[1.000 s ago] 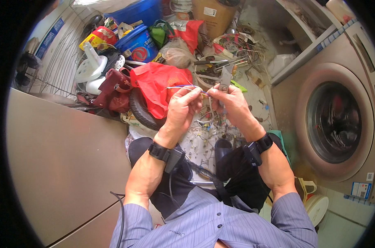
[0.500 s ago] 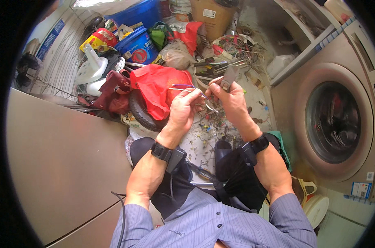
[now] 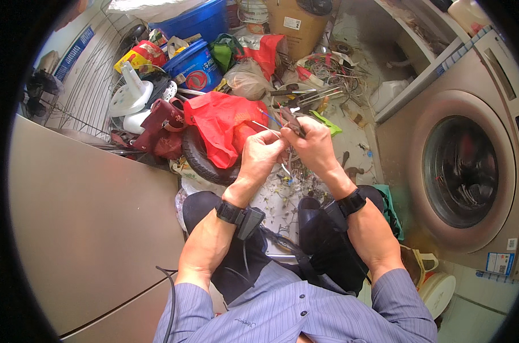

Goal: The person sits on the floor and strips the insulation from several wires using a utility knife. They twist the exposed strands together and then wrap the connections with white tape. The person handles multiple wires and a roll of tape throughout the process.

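Observation:
Both my hands meet in the middle of the view, above the littered floor. My left hand (image 3: 258, 155) is closed in a pinch on thin wires, a white wire (image 3: 264, 127) and a blue wire (image 3: 272, 118), whose ends point up and to the left. Against its fingertips, my right hand (image 3: 314, 147) is closed around a flat grey-brown metal tool (image 3: 292, 120), which looks like a blade. The tool lies close to the wires; whether it touches them is hidden by the fingers. A short white wire piece (image 3: 285, 169) shows below my hands.
A red bag (image 3: 216, 123) lies over a black tire (image 3: 199, 157) at the left. Scraps and cable tangles (image 3: 334, 71) cover the floor. A blue bucket (image 3: 196, 71) stands behind. The washing machine (image 3: 396, 148) bounds the right, a smooth brownish panel (image 3: 94, 223) the left.
My right hand has come down and left, close against my left hand, and the tool has tilted over toward the wires. A bright green piece behind my right hand now shows.

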Available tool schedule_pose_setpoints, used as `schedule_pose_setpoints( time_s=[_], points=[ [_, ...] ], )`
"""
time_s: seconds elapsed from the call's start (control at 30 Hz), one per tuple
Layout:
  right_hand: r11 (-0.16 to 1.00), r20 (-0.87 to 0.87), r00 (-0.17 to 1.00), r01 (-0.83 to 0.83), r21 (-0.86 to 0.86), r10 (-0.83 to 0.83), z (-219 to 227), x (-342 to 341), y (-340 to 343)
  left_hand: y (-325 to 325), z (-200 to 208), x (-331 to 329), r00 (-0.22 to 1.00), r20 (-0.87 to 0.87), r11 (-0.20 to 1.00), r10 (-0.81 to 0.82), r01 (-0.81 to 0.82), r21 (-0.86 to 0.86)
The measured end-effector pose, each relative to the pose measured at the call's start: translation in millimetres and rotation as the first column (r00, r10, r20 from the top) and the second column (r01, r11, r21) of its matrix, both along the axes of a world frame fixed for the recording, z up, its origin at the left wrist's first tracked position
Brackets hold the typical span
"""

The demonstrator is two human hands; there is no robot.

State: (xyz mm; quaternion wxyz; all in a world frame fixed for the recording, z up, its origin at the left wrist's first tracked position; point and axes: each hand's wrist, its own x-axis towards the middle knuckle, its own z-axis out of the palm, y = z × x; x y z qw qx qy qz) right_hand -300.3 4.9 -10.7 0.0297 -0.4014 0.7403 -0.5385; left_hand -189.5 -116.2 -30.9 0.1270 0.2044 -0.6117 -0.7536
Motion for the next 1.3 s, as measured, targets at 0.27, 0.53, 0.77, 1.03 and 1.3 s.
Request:
schedule_pose_setpoints(
  time_s=[0.27,0.53,0.77,1.03,1.3],
  points=[
    [0.988,0.577,0.814,0.026,-0.151,0.067,-1,0,1,-9,-6,2,0.995,-0.081,0.92,0.062,-0.025,0.392],
    [0.896,0.713,0.615,0.027,-0.444,0.335,5,-11,3,-23,-20,-2,0.979,-0.203,0.819,0.039,0.085,0.567],
    [0.827,0.79,0.417,0.141,-0.544,0.449,5,-10,-3,-13,-11,-2,0.968,-0.212,0.786,0.132,0.028,0.618],
    [0.807,0.835,0.222,0.223,-0.547,0.504,5,-5,-12,-12,8,-5,0.881,-0.425,0.663,0.209,0.192,0.723],
    [0.817,0.779,0.308,0.011,-0.577,0.546,12,-24,-1,-23,18,7,0.922,-0.366,0.721,0.124,0.17,0.672]
  ],
)
